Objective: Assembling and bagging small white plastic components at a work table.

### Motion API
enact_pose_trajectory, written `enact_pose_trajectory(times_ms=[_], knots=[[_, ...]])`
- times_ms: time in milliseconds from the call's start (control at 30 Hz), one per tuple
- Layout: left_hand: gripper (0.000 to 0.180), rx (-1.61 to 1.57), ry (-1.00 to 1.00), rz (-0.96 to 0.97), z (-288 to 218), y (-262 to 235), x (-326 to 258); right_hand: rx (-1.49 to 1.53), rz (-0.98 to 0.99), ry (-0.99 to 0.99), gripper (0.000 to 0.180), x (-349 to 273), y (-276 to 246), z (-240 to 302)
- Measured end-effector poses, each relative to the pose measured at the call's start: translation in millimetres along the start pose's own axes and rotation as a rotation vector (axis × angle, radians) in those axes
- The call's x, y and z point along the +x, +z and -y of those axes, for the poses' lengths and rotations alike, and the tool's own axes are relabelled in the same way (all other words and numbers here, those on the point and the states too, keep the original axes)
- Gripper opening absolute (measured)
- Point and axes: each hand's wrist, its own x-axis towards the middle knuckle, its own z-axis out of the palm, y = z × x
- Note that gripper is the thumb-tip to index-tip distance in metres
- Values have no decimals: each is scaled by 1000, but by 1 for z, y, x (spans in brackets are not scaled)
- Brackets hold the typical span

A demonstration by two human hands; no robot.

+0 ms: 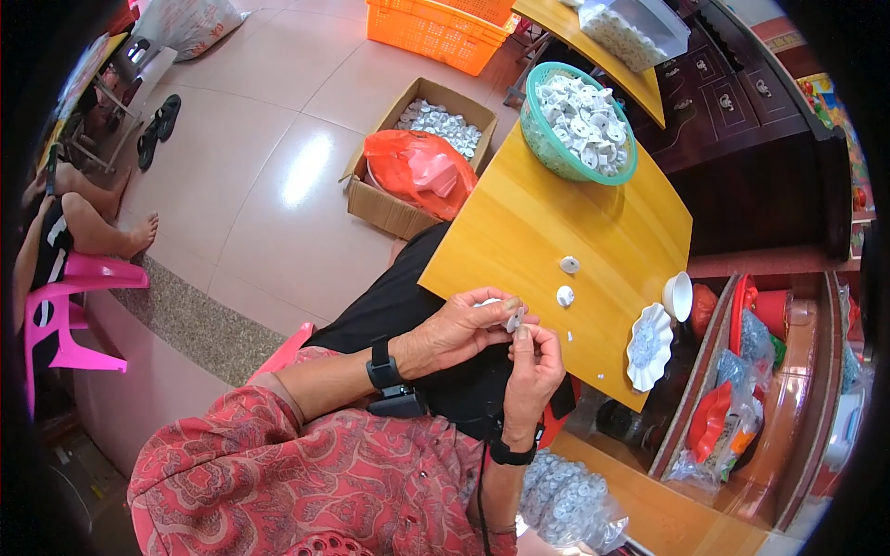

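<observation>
Close to the near edge of the yellow wooden table, my left hand (456, 332) pinches a small white round plastic piece (514, 321) between thumb and fingers. My right hand (536, 372) is closed just beside that piece, thumb against fingers; whatever it grips is too small or hidden to name. Two similar white pieces, one farther back (569, 265) and one nearer (565, 296), lie on the table (501, 213). To the right, a scalloped white dish (661, 357) holds tiny clear parts. Beside it a small white bowl (681, 297) is tipped partly on its side.
A green basket (534, 139) heaped with white pieces stands at the table's far end. On the floor, a cardboard box (380, 215) holds more pieces and a red plastic bag (408, 153). Orange crates (436, 37) stand beyond. Another person's legs (97, 218) show at left.
</observation>
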Motion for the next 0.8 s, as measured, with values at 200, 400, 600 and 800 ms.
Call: enact_pose_trajectory(times_ms=[200,400,600,800], knots=[[20,-53,-12,2,2,-3,2,198,-24,136,11,0,3,3],[19,-35,-12,-4,2,-1,2,121,16,125,11,3,0,0],[18,-43,-8,-35,-8,-2,1,-141,-96,4,10,26,-19,-11],[22,-24,-85,-5,-10,-1,-1,-742,-182,-428,24,66,-30,-52]])
